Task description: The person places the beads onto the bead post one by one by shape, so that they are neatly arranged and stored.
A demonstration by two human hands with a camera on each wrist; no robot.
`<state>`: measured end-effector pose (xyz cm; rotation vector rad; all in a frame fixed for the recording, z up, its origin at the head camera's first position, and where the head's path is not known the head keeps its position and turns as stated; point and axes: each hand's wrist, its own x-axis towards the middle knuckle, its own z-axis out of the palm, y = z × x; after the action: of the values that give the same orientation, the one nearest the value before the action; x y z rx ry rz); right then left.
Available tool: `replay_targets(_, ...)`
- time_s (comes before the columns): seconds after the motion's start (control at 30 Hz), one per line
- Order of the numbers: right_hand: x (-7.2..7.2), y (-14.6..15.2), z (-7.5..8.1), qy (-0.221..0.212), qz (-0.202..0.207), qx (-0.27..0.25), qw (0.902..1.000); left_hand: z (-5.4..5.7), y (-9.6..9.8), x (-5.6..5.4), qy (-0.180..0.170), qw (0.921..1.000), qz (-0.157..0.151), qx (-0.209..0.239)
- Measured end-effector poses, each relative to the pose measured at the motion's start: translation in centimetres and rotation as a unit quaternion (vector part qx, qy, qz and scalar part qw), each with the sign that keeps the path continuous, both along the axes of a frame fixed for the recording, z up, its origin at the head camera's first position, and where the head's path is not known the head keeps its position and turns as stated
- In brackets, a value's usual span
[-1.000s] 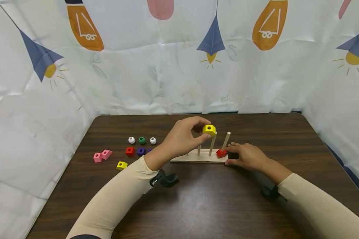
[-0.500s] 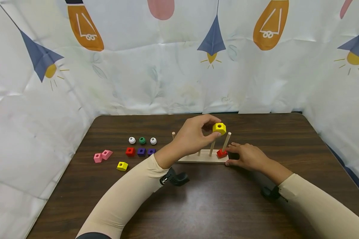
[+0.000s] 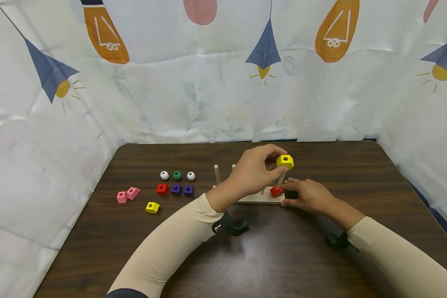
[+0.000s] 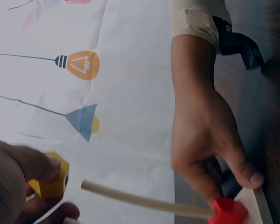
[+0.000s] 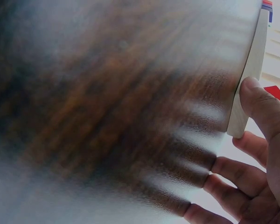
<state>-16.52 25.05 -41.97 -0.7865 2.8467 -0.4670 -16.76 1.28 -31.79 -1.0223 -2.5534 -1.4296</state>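
Note:
My left hand point(image 3: 255, 170) pinches a yellow wooden bead point(image 3: 285, 162) between thumb and fingertips, its hole facing up. The bead is over the top of the rightmost peg point(image 3: 281, 181) of a wooden peg board point(image 3: 257, 198); in the left wrist view a gap shows between bead and peg tip. A red bead point(image 3: 276, 192) sits at the foot of that peg. My right hand point(image 3: 313, 197) holds the board's right end, thumb point(image 5: 256, 100) on the near edge and fingers around the end. The left hand partly hides the other pegs.
Left of the board lie two white round beads point(image 3: 164, 175) and a green one point(image 3: 176, 175). Nearer are a red cube bead point(image 3: 162, 189), two purple ones point(image 3: 176, 190), two pink beads point(image 3: 121, 197) and another yellow bead point(image 3: 152, 207). A patterned cloth point(image 3: 208, 91) hangs behind the table.
My left hand has carried the yellow bead rightward over the pegs to the rightmost one. The right hand has stayed at the board's end.

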Motion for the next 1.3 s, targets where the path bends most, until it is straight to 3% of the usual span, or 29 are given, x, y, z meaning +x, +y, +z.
replay_targets(0.17,0.0,0.1,0.0,-0.003,0.001,-0.002,1.0,0.1,0.8,0.5,-0.012,0.9995,0.029,0.008)
replay_targets(0.4,0.1,0.1,0.0,0.001,0.008,-0.006,1.0,-0.5,1.7,1.0,-0.026,0.9989,0.038,0.006)
replay_targets(0.87,0.0,0.2,-0.1,0.008,0.016,-0.009,0.9998,-2.1,2.5,1.5,0.002,0.9946,0.093,0.046)
replay_targets(1.1,0.0,0.2,-0.2,0.008,0.016,-0.008,0.9998,-2.7,2.7,1.7,0.032,0.9929,0.114,0.01)
replay_targets(1.3,0.0,0.2,-0.3,0.006,0.012,-0.005,0.9999,-4.1,2.8,1.8,0.013,0.9917,0.127,0.008)
